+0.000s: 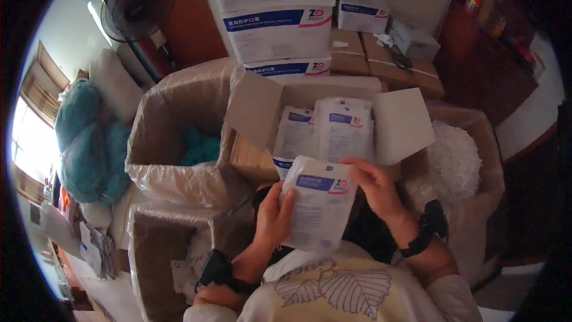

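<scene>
A flat white packet (319, 217) with a blue and pink printed band is held upright in front of my chest. My left hand (275, 217) grips its left edge, the thumb lying on the front face. At the upper right corner, the fingers of my right hand (375, 186) close on the packet's edge, partly hidden behind the hand itself. Just beyond stands an open white carton (406, 126) with its side flaps spread. Inside are two rows of similar packets, one on the left (295, 134) and a taller one on the right (344, 131).
Plastic-lined boxes stand at left, one (173, 182) holding teal material, another (143, 250) nearer me. A box on the right holds a bundle of white strands (454, 158). Printed cartons (277, 36) are stacked behind. Teal bags (80, 137) and a fan (138, 5) are far left.
</scene>
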Tool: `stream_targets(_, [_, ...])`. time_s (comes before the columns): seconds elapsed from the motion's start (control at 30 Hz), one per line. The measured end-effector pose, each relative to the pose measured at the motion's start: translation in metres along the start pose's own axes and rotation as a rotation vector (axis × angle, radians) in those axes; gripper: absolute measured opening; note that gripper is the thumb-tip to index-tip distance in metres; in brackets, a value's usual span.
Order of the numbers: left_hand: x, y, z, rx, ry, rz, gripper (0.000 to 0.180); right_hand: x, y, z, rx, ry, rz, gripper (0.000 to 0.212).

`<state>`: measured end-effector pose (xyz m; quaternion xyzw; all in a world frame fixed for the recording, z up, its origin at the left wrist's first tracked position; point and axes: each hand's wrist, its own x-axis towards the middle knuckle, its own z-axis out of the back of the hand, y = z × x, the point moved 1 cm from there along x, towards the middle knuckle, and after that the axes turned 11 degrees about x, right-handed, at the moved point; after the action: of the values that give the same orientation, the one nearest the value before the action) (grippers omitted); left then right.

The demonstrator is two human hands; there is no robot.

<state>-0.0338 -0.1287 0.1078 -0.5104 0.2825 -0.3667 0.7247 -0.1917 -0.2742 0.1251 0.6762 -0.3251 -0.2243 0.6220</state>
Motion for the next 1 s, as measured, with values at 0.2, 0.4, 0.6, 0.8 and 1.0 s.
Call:
stream_targets(0.2, [0.024, -0.027, 0.034, 0.63, 0.182, -0.329, 0.023, 0.003, 0.059, -0.014, -0.76, 0.204, 0.421, 0.05])
stream_targets(0.4, [0.025, -0.067, 0.035, 0.881, 0.559, -0.492, 0.02, 0.012, 0.052, -0.051, -1.044, 0.645, 0.268, 0.027])
stream_targets(0.6, [0.03, -0.048, 0.04, 0.768, 0.655, -0.436, 0.026, 0.017, 0.037, -0.052, -0.918, 0.769, 0.16, 0.02])
stream_targets(0.8, [0.025, -0.047, 0.039, 0.887, 0.577, -0.44, 0.021, 0.026, 0.03, -0.04, -0.8, 0.783, 0.093, 0.022])
stream_targets(1.0, [0.026, -0.052, 0.024, 1.147, 0.524, -0.586, 0.012, 0.031, 0.041, -0.048, -1.02, 0.905, -0.173, 0.021])
